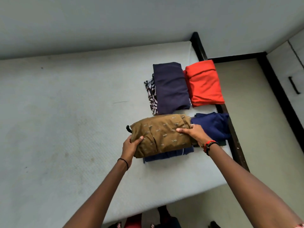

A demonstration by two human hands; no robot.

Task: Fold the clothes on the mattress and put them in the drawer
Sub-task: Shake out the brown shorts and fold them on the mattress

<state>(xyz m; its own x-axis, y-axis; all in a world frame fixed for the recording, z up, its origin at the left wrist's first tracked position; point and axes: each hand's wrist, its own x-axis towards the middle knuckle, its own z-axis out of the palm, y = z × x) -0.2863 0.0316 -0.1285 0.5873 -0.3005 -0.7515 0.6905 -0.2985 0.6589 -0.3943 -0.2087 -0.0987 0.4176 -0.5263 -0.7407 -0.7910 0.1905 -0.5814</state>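
Both hands [162, 139] grip folded brown shirt [160, 133] atop blue stack [164, 156] on mattress [65, 120], next carry to drawer

Bare forearms [102, 191]; thin black wristband [125, 162] left, red-black beads [208, 146] right.

Folded brown patterned garment [162, 134] atop navy pile [164, 157], purple-navy fold [171, 88] and orange fold [204, 84] beyond, on pale mattress [65, 120]
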